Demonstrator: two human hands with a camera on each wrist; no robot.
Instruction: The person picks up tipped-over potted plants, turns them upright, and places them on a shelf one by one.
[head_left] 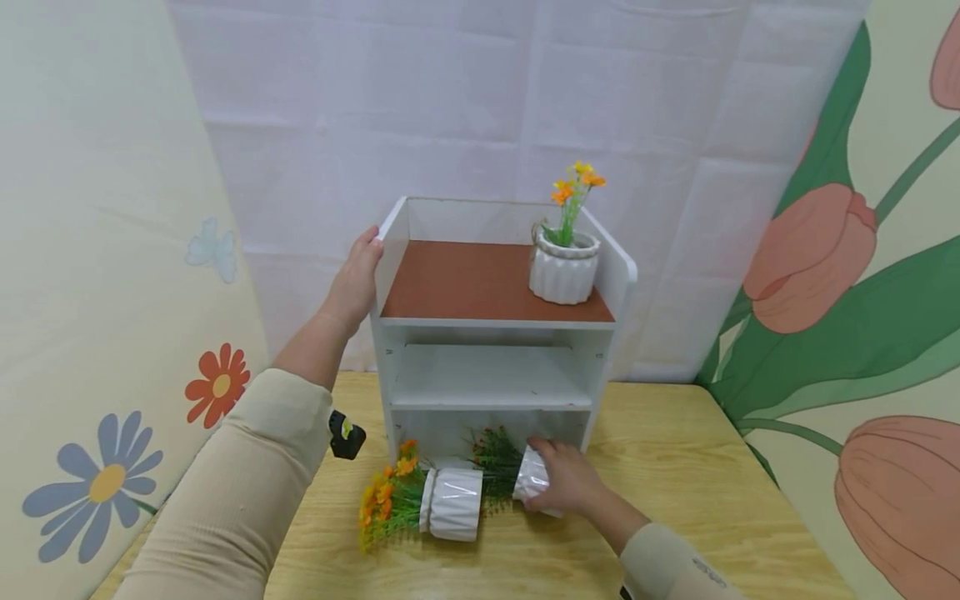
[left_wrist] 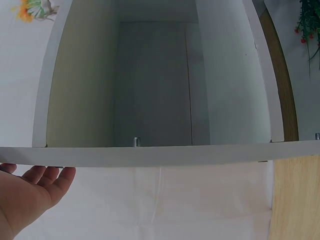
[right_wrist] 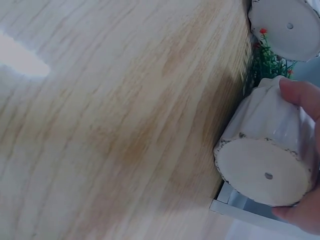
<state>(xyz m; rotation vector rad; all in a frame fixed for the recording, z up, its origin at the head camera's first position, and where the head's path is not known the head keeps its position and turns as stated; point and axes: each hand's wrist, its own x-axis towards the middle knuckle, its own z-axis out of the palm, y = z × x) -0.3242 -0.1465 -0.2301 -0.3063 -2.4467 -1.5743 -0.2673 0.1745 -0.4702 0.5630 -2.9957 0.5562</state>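
A small white shelf unit (head_left: 492,407) stands on the wooden table. My left hand (head_left: 355,279) rests against the outer face of its left side panel (left_wrist: 165,156), near the top; in the left wrist view the fingertips touch that panel. My right hand (head_left: 566,477) grips a white fluted flower pot (right_wrist: 267,165) with red flowers and green sprigs (head_left: 495,457). This pot lies tipped over in front of the bottom compartment, its base facing the right wrist camera. Beside it, to the left, another white pot (head_left: 453,503) with orange and yellow flowers (head_left: 387,492) lies on its side.
On the unit's brown top shelf (head_left: 465,279), at the right, a third white pot (head_left: 564,271) with orange flowers stands upright. A middle shelf (head_left: 491,375) lies below. White cloth (head_left: 450,100) hangs behind, and flower-printed walls (head_left: 847,350) flank the table (head_left: 675,467).
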